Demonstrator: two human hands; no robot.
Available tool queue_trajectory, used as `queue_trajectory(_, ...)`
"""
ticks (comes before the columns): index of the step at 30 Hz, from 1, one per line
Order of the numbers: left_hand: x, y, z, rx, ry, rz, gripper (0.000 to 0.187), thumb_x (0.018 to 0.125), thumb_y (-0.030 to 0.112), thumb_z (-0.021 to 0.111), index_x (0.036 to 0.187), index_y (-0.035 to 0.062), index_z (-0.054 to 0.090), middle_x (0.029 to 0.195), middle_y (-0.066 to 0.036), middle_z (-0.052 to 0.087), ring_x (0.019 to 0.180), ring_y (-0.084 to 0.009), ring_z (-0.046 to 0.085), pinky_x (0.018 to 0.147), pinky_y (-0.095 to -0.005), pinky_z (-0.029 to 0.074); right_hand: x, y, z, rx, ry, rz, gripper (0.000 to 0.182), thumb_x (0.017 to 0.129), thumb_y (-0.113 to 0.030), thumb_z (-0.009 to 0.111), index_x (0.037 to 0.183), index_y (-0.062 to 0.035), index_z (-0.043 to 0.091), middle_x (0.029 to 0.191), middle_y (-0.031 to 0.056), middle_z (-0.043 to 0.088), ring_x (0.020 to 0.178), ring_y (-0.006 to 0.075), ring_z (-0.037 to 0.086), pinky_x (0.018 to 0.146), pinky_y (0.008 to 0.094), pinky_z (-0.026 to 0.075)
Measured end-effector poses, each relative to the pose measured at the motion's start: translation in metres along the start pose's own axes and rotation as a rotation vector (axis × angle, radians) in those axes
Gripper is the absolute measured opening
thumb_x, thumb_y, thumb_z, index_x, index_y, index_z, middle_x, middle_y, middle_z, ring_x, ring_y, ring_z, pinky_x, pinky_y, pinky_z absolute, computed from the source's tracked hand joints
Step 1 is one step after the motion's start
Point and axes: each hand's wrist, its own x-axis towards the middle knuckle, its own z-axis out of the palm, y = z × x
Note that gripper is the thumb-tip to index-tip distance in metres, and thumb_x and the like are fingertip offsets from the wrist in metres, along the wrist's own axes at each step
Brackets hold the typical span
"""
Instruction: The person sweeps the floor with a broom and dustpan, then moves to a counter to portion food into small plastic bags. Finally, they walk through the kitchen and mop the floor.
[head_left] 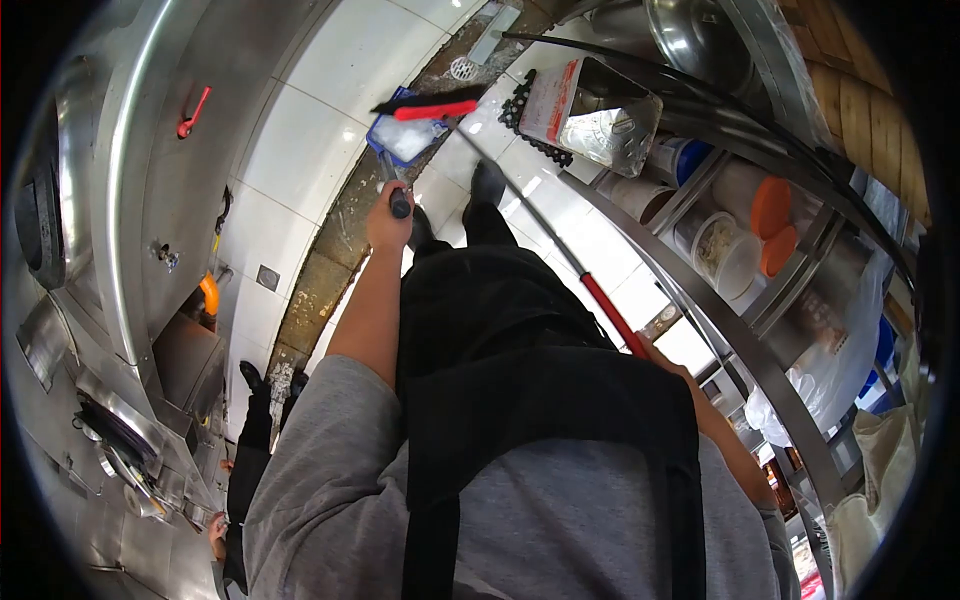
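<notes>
My left hand is closed round the grey, black-ended handle of a blue dustpan. White, wet-looking matter lies in the pan, low over the tiled floor. A broom slants across to my right side, its red head and dark bristles overlapping the pan's far edge. My right hand grips the red upper part of its stick, beside my apron; the fingers are partly hidden there.
A dented square tin stands on a black mat ahead right. Metal shelves with tubs line my right. Steel counters run along my left, where another person stands. A brownish drain channel crosses the white tiles.
</notes>
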Motion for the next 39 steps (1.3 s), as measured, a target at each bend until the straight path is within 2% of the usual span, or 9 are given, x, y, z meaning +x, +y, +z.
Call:
queue_trajectory(3, 0.006, 0.003, 0.003, 0.001, -0.003, 0.007, 0.022, 0.083, 0.026, 0.068, 0.103, 0.0231, 0.060, 0.091, -0.014, 0.068, 0.088, -0.0360, 0.066, 0.073, -0.0406, 0.051, -0.013, 0.011, 0.006, -0.080, -0.025, -0.162, 0.069, 0.087, -0.010, 0.063, 0.148, -0.0184, 0.032, 0.121, 0.0169, 0.061, 0.108, 0.0188, 0.061, 0.093, 0.0286, 0.044)
queue_trajectory(6, 0.004, 0.005, -0.008, -0.002, 0.021, -0.036, 0.021, 0.083, 0.022, 0.069, 0.102, 0.0207, 0.061, 0.089, -0.013, 0.068, 0.086, -0.0311, 0.068, 0.072, -0.0366, 0.051, -0.041, -0.009, -0.006, 0.310, -0.184, 0.113, 0.062, 0.092, -0.009, 0.058, 0.148, -0.0181, 0.032, 0.131, 0.0145, 0.056, 0.113, 0.0171, 0.058, 0.095, 0.0283, 0.044)
queue_trajectory(11, -0.010, -0.035, -0.031, -0.224, 0.051, -0.011, 0.019, 0.085, 0.012, 0.068, 0.103, 0.0141, 0.062, 0.089, -0.005, 0.067, 0.084, -0.0173, 0.065, 0.074, -0.0297, 0.050, -0.042, -0.033, -0.013, -0.037, -0.041, 0.306, 0.060, 0.094, -0.009, 0.056, 0.147, -0.0228, 0.033, 0.120, 0.0162, 0.064, 0.106, 0.0198, 0.064, 0.089, 0.0319, 0.048)
queue_trajectory(14, -0.017, -0.049, -0.046, -0.379, -0.010, -0.080, 0.016, 0.088, 0.007, 0.064, 0.103, 0.0102, 0.061, 0.091, 0.000, 0.063, 0.084, -0.0112, 0.060, 0.077, -0.0260, 0.048, -0.020, -0.008, -0.007, -0.055, 0.069, 0.056, 0.062, 0.093, -0.010, 0.057, 0.147, -0.0240, 0.031, 0.106, 0.0211, 0.067, 0.099, 0.0307, 0.067, 0.086, 0.0357, 0.049)
queue_trajectory(17, -0.022, -0.074, -0.059, -0.360, 0.049, -0.041, 0.016, 0.089, 0.007, 0.063, 0.104, 0.0095, 0.061, 0.095, 0.000, 0.062, 0.085, -0.0090, 0.057, 0.077, -0.0239, 0.046, -0.010, -0.014, -0.014, -0.144, 0.079, 0.116, 0.064, 0.092, -0.010, 0.059, 0.148, -0.0240, 0.031, 0.107, 0.0211, 0.067, 0.099, 0.0305, 0.067, 0.086, 0.0357, 0.049)
queue_trajectory(24, -0.050, -0.108, -0.106, -0.312, -0.052, -0.021, 0.016, 0.089, 0.005, 0.063, 0.105, 0.0081, 0.060, 0.100, -0.001, 0.060, 0.088, -0.0086, 0.055, 0.078, -0.0240, 0.046, -0.009, 0.005, -0.013, -0.152, 0.105, -0.004, 0.065, 0.091, -0.009, 0.059, 0.148, -0.0239, 0.031, 0.098, 0.0197, 0.068, 0.084, 0.0242, 0.069, 0.077, 0.0331, 0.051)
queue_trajectory(27, -0.066, -0.127, -0.124, -0.287, -0.045, -0.067, 0.017, 0.090, 0.005, 0.062, 0.107, 0.0069, 0.059, 0.102, -0.001, 0.060, 0.089, -0.0102, 0.056, 0.080, -0.0245, 0.045, -0.011, -0.010, -0.015, -0.133, 0.075, 0.058, 0.064, 0.092, -0.009, 0.058, 0.148, -0.0246, 0.032, 0.078, 0.0103, 0.063, 0.058, 0.0095, 0.050, 0.057, 0.0270, 0.044)
queue_trajectory(36, -0.113, -0.179, -0.166, -0.252, -0.081, -0.176, 0.021, 0.090, 0.006, 0.062, 0.110, 0.0102, 0.060, 0.094, 0.000, 0.060, 0.081, -0.0125, 0.056, 0.078, -0.0260, 0.047, -0.018, -0.055, 0.011, -0.299, 0.079, 0.189, 0.064, 0.093, -0.010, 0.056, 0.149, -0.0262, 0.030, 0.070, 0.0061, 0.057, 0.055, 0.0088, 0.048, 0.054, 0.0270, 0.043)
queue_trajectory(39, -0.116, -0.209, -0.147, -0.194, -0.012, -0.028, 0.026, 0.086, 0.009, 0.066, 0.110, 0.0154, 0.061, 0.092, -0.003, 0.065, 0.085, -0.0167, 0.063, 0.079, -0.0300, 0.048, -0.021, -0.058, 0.025, -0.344, 0.062, 0.168, 0.064, 0.094, -0.009, 0.055, 0.149, -0.0250, 0.028, 0.072, 0.0063, 0.059, 0.055, 0.0093, 0.051, 0.053, 0.0268, 0.044)
